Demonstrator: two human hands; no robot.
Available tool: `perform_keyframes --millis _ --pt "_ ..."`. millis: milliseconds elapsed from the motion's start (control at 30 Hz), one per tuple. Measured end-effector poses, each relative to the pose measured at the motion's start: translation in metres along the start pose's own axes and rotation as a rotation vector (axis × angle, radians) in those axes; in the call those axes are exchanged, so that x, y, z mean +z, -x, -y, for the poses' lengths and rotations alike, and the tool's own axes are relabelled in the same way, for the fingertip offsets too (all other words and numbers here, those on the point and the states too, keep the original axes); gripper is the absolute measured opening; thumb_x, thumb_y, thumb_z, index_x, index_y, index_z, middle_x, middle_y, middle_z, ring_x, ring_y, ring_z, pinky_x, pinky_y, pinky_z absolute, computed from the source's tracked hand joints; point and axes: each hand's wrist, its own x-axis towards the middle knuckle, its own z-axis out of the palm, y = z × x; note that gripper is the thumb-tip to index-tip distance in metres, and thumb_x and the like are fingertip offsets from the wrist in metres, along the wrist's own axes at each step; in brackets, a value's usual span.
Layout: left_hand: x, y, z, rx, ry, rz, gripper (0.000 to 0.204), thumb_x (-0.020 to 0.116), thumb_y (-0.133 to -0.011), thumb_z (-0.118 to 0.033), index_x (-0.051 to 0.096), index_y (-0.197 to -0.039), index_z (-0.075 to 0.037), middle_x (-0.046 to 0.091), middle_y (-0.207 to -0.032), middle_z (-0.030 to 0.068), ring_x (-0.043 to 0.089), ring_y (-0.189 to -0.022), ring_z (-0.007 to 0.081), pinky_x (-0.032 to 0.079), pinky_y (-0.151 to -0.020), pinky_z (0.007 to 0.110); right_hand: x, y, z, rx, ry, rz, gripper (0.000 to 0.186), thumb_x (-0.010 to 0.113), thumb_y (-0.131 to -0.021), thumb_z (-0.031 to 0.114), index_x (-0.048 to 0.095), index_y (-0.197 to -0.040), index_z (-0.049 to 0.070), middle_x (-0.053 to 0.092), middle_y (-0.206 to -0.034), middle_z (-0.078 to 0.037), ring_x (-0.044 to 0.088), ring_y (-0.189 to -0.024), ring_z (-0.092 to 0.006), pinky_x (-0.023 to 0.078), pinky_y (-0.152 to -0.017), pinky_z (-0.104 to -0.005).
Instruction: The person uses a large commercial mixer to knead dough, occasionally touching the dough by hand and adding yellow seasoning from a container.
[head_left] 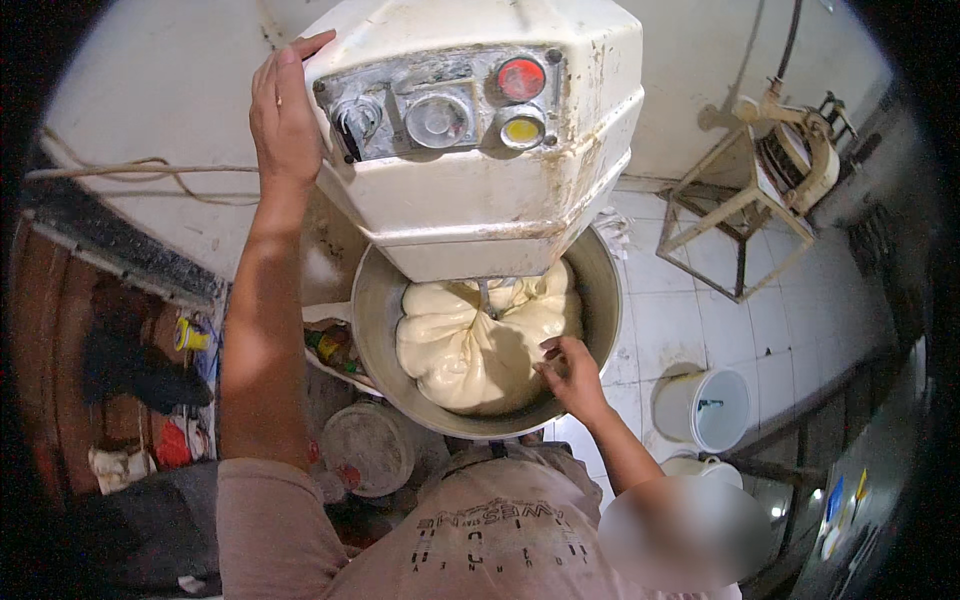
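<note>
A large mass of pale, smooth dough (465,350) fills much of the round metal bowl (370,330) of a floor-standing dough mixer (440,215). The dough gathers in folds around a metal bar (487,300) at its centre. My left hand (285,115) lies against the upper left edge of the mixer's head, beside the control panel (480,75), with fingers stretched over the corner. At the bowl's right side my right hand (572,382) hovers over the dough, fingers slightly bent and apart, holding nothing. Whether its fingertips touch the dough I cannot tell.
White buckets (715,410) stand on the tiled floor at the right. Farther back is a metal frame (740,220) carrying a machine. A lidded tub (368,450) sits near me, left of the bowl. Cables (150,172) cross the wall at the left.
</note>
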Motion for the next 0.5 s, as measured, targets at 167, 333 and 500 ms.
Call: perform_keyframes --millis 167,333,500 --pt "0.009 0.007 0.002 0.109 0.008 -0.101 0.042 0.025 -0.091 -0.024 0.062 -0.096 -0.004 0.058 -0.100 0.0117 0.048 -0.097 0.0258 0.032 -0.091 0.034 0.047 -0.002 -0.005 0.186 0.124 0.250 0.037 0.061 -0.072 0.007 0.050 -0.108 0.008 0.055 -0.086 -0.015 0.055 -0.076 -0.0288 0.045 -0.070 -0.0368" --pt "0.005 0.009 -0.002 0.140 -0.065 -0.092 0.045 0.022 -0.092 -0.026 0.061 -0.100 -0.006 0.058 -0.102 0.0109 0.048 -0.100 0.0248 0.031 -0.093 0.033 0.088 -0.040 0.000 0.360 0.234 0.262 0.054 0.060 -0.070 0.010 0.041 -0.120 0.009 0.055 -0.094 -0.021 0.057 -0.085 -0.0337 0.045 -0.077 -0.0406" --pt "0.005 0.008 -0.003 0.117 -0.025 -0.112 0.045 0.023 -0.092 -0.025 0.063 -0.098 -0.006 0.059 -0.100 0.0103 0.048 -0.099 0.0243 0.031 -0.092 0.033 0.115 -0.064 -0.019 0.335 0.460 0.399 0.036 0.055 -0.074 0.018 0.053 -0.107 0.004 0.057 -0.097 -0.024 0.058 -0.091 -0.0329 0.046 -0.078 -0.0413"
